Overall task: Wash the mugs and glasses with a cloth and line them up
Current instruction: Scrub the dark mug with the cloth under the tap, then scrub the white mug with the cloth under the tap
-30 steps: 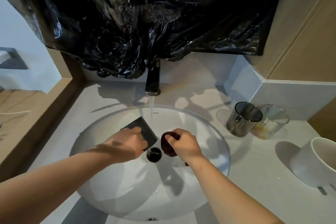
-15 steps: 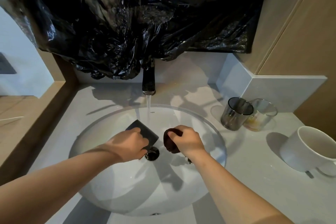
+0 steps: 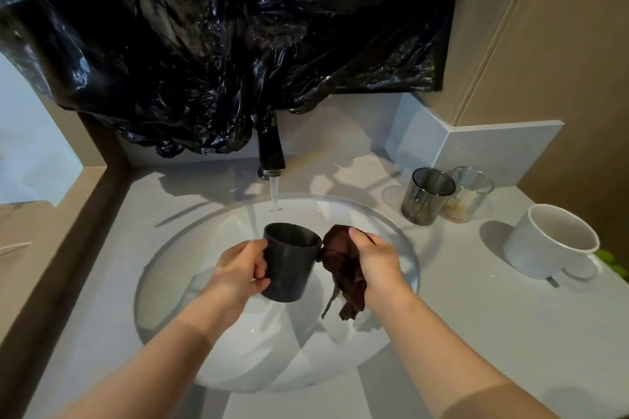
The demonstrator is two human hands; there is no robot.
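left hand [image 3: 238, 270]: wrapped round the side of the dark cup, fingers curled against its wall, thumb on the near side.
dark cup [image 3: 291, 262]: held over the basin, clear of the bowl, just in front of the water stream; mouth open upward and tipped slightly away from the wearer, long axis near upright with a small lean.
right hand [image 3: 376, 264]: closed in a fist on the cloth, fingers pressed together.
cloth [image 3: 343, 269]: dark brown, bunched, its tail hanging loose below the fist; touching or just beside the cup's right wall (cannot tell which).
sink [image 3: 163, 269]: white oval bowl, wet.
faucet [image 3: 270, 155]: dark, running; stream fell behind the cup, not visibly into it.
grey glass [image 3: 427, 196]: upright on the counter right of the sink, mouth up.
clear glass [image 3: 469, 192]: upright, touching or just behind the grey one, yellowish residue at the base.
white mug [image 3: 553, 241]: on the counter further right, tilted toward the wearer, handle low and near.
black plastic sheet [image 3: 221, 37]: draped over the wall behind the faucet.
progress: judged early; one cup in hand being washed, three vessels waiting, no washed row seen yet.
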